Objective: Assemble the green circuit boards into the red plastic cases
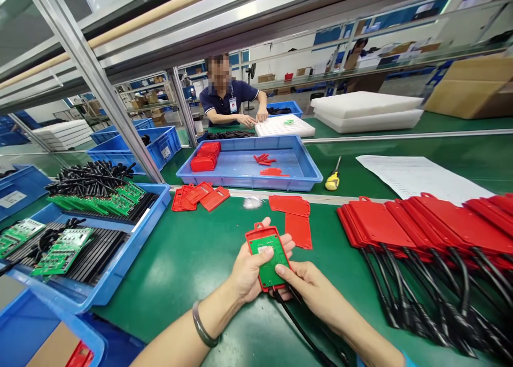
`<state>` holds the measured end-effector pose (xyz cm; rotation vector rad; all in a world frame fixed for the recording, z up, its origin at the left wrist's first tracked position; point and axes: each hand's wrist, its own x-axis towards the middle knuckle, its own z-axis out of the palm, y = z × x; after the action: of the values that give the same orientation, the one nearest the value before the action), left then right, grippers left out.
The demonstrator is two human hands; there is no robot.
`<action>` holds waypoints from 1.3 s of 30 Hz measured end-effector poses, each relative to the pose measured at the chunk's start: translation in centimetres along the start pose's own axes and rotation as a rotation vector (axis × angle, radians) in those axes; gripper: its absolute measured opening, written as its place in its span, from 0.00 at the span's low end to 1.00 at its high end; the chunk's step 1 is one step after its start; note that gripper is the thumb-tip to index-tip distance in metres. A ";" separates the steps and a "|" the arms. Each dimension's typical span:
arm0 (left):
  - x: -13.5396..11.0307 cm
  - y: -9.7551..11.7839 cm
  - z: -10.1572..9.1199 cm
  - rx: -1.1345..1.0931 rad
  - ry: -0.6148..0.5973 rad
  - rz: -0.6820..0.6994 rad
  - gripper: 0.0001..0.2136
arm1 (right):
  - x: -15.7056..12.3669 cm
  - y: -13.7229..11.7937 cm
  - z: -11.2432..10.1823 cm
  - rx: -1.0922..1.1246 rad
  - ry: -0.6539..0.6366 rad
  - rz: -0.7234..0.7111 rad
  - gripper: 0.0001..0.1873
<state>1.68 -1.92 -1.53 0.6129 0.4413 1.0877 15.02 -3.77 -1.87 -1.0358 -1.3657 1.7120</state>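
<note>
I see both hands raised over the green bench mat (192, 260), near its front edge; between them is a red case (262, 231), open face up, with a green circuit board (271, 261) seated inside it.

Left hand (245, 275): fingers clamped on the case; the thumb lies across the board's left side and the fingertips (287, 244) wrap round the case's right edge from beneath; a dark wristband (202, 324) sits on that wrist.

Right hand (310, 291): closed on the lower end of the case; one finger presses on the board's lower right corner and the rest are curled under it; a black cable (304, 332) leaves the case's bottom edge and runs down beside this forearm.

Surroundings: flat red lids (298, 229) lie on the mat just beyond the case; a row of closed red cases with black leads (420, 228) overlaps at the right; a blue bin of circuit boards (120, 260) stands at the left; a blue tray (240, 182) with a few red parts lies further back; a yellow-handled screwdriver (332, 181) rests beside it; a co-worker (228, 97) across the bench has both hands at a white foam tray (284, 125).
</note>
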 end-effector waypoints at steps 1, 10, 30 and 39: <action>0.0 0.0 0.0 0.003 0.010 -0.003 0.37 | 0.1 0.2 0.1 -0.003 0.021 -0.001 0.26; 0.1 1.3 -0.4 0.079 -0.001 -0.003 0.25 | -0.1 0.1 0.0 0.040 -0.031 0.007 0.24; 0.2 1.1 -0.8 -0.087 -0.156 -0.166 0.25 | -0.1 0.4 1.1 0.038 -0.080 0.048 0.30; 0.0 0.7 -0.4 -0.076 -0.106 -0.012 0.24 | -0.4 0.7 -0.2 -0.575 0.053 -0.018 0.28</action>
<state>0.97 -1.64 -1.37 0.5972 0.3100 1.0505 15.33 -4.13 -2.50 -1.3550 -1.8788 1.2874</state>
